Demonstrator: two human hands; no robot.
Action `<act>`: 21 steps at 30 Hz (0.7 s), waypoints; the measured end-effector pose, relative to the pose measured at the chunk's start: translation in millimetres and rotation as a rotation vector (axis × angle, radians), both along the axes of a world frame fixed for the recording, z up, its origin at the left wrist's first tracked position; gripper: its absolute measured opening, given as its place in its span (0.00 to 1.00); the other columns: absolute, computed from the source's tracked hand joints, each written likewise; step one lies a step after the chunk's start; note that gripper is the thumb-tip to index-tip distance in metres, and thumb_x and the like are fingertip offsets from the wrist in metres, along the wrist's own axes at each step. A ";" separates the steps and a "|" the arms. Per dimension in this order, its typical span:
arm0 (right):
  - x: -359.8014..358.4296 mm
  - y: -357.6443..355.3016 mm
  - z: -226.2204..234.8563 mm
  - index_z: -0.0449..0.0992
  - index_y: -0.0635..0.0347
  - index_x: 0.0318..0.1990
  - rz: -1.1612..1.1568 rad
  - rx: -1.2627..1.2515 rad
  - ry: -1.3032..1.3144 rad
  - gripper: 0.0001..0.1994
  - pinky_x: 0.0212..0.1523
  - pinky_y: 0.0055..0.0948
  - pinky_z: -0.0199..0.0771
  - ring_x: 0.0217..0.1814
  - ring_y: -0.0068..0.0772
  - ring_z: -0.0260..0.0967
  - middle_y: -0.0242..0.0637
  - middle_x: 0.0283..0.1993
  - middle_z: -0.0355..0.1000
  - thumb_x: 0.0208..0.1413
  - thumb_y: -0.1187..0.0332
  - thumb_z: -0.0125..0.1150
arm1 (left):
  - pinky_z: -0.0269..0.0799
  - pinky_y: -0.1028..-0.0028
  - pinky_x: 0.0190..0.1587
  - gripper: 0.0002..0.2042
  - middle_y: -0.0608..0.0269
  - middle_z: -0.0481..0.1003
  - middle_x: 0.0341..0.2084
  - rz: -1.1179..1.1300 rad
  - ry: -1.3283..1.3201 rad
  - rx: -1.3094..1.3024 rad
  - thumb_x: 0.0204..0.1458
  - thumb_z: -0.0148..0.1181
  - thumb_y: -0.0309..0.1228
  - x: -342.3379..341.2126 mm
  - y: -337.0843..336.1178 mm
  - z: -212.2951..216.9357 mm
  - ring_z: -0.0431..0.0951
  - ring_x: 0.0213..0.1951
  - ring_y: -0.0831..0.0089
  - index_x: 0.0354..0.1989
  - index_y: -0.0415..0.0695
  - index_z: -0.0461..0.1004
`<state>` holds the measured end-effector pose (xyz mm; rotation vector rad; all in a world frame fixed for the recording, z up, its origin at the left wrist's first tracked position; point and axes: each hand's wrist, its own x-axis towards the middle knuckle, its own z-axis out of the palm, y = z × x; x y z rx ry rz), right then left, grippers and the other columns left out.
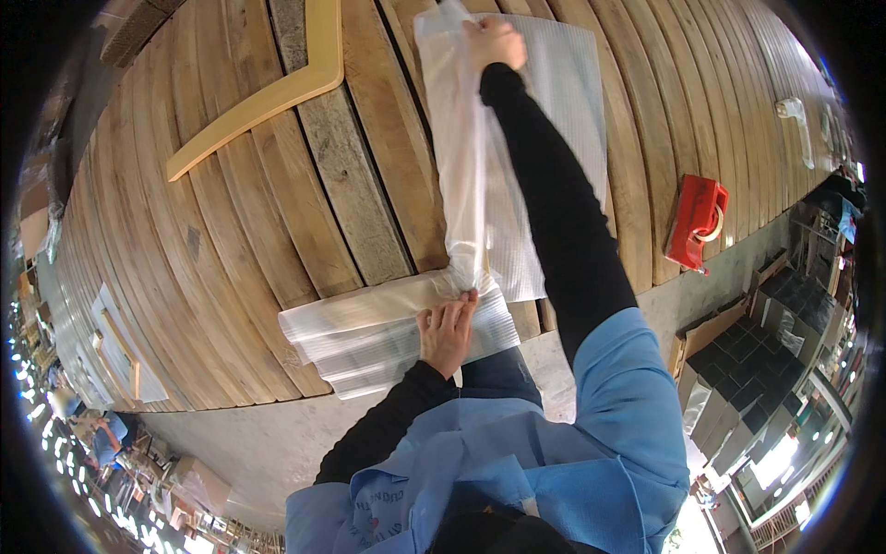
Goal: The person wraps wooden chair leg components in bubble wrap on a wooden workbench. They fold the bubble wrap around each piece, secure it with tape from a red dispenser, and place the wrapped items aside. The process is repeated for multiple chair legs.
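Observation:
An L-shaped wooden piece wrapped in white foam sheet (461, 166) lies on a table of wooden planks (277, 240). One leg runs away from me, and the other runs left along the near edge. My left hand (448, 331) presses down on the wrap at the bend, fingers close together. With the arm stretched out in a black sleeve, my right hand (496, 42) grips the far end of the wrap. A loose flat part of the foam sheet (563, 111) spreads to the right under my right arm.
A bare L-shaped wooden piece (277, 88) lies at the far left of the table. A red tape dispenser (697, 222) sits near the right edge. More foam-wrapped pieces (120, 355) lie at the left end. Open cardboard boxes (766, 342) stand on the floor at right.

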<state>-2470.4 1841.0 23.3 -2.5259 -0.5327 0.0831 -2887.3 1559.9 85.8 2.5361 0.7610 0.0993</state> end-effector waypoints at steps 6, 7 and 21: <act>17.4 -50.0 32.5 0.72 0.63 0.51 0.030 0.461 -0.114 0.16 0.52 0.45 0.73 0.50 0.49 0.72 0.48 0.46 0.74 0.64 0.60 0.57 | 0.69 0.59 0.47 0.33 0.62 0.68 0.61 -0.018 0.133 -0.117 0.57 0.55 0.30 5.7 1.8 28.6 0.73 0.51 0.65 0.75 0.44 0.58; -4.1 -45.2 40.1 0.74 0.61 0.48 0.091 0.535 -0.162 0.13 0.51 0.43 0.73 0.49 0.47 0.72 0.43 0.44 0.74 0.62 0.63 0.59 | 0.69 0.59 0.47 0.33 0.62 0.68 0.62 -0.011 0.149 -0.137 0.58 0.54 0.29 5.7 3.4 28.2 0.73 0.51 0.65 0.74 0.44 0.58; -198.0 148.0 56.5 0.74 0.68 0.53 1.390 -0.173 -0.311 0.32 0.59 0.50 0.72 0.61 0.54 0.68 0.54 0.55 0.71 0.49 0.50 0.72 | 0.74 0.66 0.42 0.33 0.59 0.70 0.62 -0.068 0.301 -0.145 0.55 0.54 0.29 12.5 4.1 41.1 0.77 0.39 0.66 0.72 0.38 0.60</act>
